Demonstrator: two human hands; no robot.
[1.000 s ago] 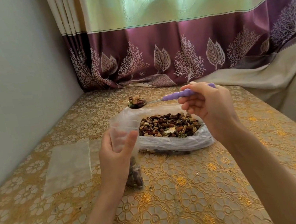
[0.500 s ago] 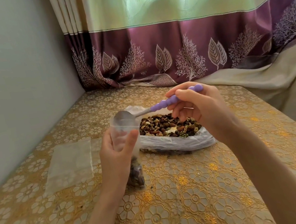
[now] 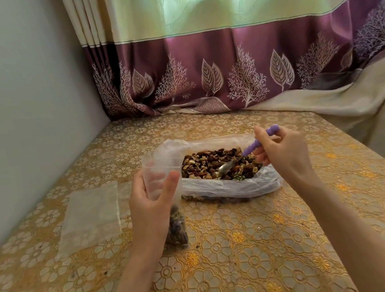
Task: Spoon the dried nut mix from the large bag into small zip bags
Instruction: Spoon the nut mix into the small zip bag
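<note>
While left hand grips small zip bag, right hand pinches spoon in nut mix

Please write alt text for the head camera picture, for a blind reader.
The right hand dips a purple-handled spoon into an open large bag of nut mix, while the left hand holds a partly filled small zip bag upright on a gold floral tablecloth.

Looks like somebody's home, not a shop or lab: a worktop covered in a gold floral lace-pattern cloth, shoved into a plain wall corner, with a green-and-purple leaf-print curtain hanging behind it.
</note>
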